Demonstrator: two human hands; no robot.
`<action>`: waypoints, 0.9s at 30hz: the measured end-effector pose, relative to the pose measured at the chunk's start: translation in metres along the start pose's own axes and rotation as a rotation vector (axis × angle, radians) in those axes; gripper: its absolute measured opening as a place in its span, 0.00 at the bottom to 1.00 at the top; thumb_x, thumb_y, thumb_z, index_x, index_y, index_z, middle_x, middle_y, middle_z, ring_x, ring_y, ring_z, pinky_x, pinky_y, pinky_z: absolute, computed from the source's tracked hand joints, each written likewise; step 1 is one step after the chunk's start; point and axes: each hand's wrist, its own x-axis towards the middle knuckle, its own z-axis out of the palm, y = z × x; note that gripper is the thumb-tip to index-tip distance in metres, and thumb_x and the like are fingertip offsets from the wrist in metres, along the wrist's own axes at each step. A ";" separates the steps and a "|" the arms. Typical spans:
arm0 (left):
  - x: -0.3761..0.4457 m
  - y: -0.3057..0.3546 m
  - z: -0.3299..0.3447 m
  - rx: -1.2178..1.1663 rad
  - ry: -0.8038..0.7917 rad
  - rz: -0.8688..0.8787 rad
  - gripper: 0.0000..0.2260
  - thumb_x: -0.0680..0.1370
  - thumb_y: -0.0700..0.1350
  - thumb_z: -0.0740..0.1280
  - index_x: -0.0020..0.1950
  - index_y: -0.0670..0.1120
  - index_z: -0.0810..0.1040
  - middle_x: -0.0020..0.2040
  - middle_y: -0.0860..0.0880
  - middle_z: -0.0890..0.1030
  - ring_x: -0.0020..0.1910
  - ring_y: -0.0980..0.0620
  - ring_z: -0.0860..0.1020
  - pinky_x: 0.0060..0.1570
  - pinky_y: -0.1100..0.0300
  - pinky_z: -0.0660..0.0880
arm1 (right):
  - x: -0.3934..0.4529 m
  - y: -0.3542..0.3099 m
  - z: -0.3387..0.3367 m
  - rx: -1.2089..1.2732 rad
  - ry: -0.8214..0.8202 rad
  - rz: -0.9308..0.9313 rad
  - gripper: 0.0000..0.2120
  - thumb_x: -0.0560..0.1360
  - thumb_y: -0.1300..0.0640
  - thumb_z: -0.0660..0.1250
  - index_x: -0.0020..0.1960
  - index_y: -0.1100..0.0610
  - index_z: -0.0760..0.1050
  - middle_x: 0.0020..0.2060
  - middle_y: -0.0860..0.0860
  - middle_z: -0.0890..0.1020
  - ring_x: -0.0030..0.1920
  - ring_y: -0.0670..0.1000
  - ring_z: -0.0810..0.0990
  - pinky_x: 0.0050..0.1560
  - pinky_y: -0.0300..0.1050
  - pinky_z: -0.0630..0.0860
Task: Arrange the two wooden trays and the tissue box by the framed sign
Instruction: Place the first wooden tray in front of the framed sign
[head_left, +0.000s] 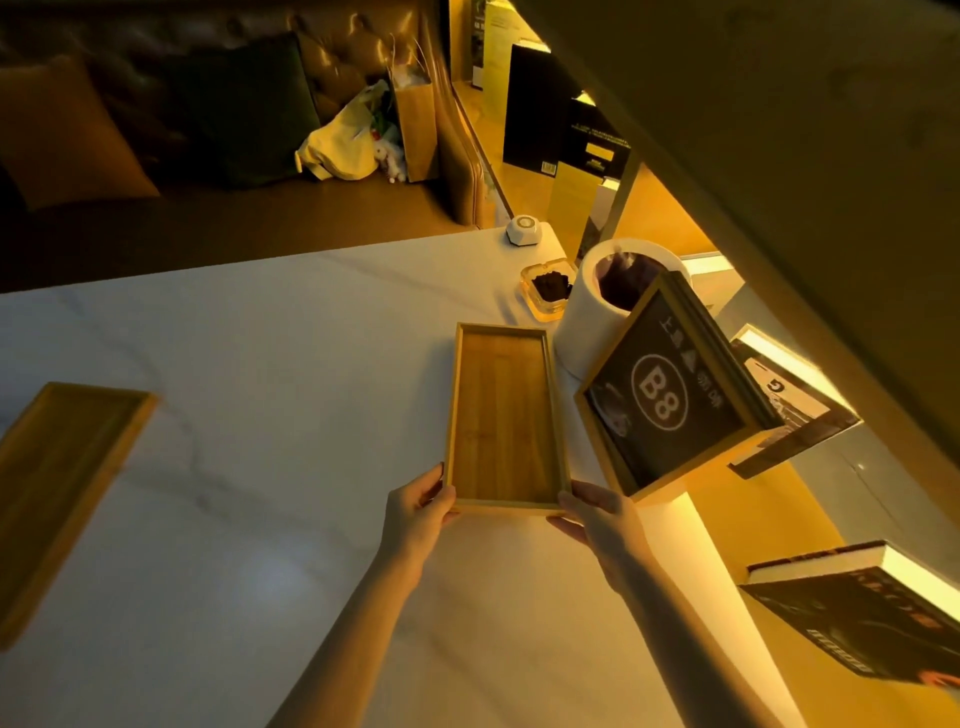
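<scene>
A long wooden tray (501, 415) lies on the white marble table (260, 415), just left of the framed sign (670, 395) marked "B8". My left hand (418, 512) grips its near left corner and my right hand (597, 519) grips its near right corner. A second wooden tray (57, 488) rests at the table's far left edge, apart from both hands. Behind the sign stands a white cylindrical tissue box (597, 312) with a dark opening on top.
A glass ashtray (548, 291) and a white call button (523, 228) sit at the table's far right corner. Lit shelves with books (862, 618) run along the right. A sofa with cushions and bags (353, 140) lies beyond the table.
</scene>
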 end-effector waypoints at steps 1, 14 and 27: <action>0.001 -0.001 0.002 -0.003 -0.006 -0.003 0.14 0.75 0.35 0.62 0.61 0.40 0.73 0.48 0.49 0.80 0.49 0.47 0.78 0.41 0.64 0.78 | 0.003 0.002 -0.001 -0.003 0.006 0.001 0.09 0.74 0.65 0.65 0.54 0.65 0.75 0.44 0.51 0.77 0.50 0.56 0.79 0.50 0.49 0.78; 0.014 -0.028 0.020 0.347 0.040 0.017 0.17 0.74 0.38 0.64 0.63 0.39 0.71 0.59 0.40 0.77 0.57 0.45 0.75 0.57 0.56 0.71 | 0.011 0.032 0.000 -0.486 0.341 -0.299 0.12 0.77 0.62 0.60 0.58 0.63 0.77 0.53 0.57 0.81 0.51 0.56 0.78 0.51 0.46 0.72; 0.010 -0.037 0.028 0.634 0.067 0.180 0.17 0.74 0.39 0.64 0.63 0.38 0.70 0.54 0.36 0.76 0.51 0.42 0.77 0.49 0.61 0.69 | 0.020 0.045 0.002 -0.630 0.415 -0.353 0.11 0.76 0.62 0.62 0.56 0.62 0.77 0.52 0.59 0.79 0.52 0.58 0.77 0.52 0.47 0.74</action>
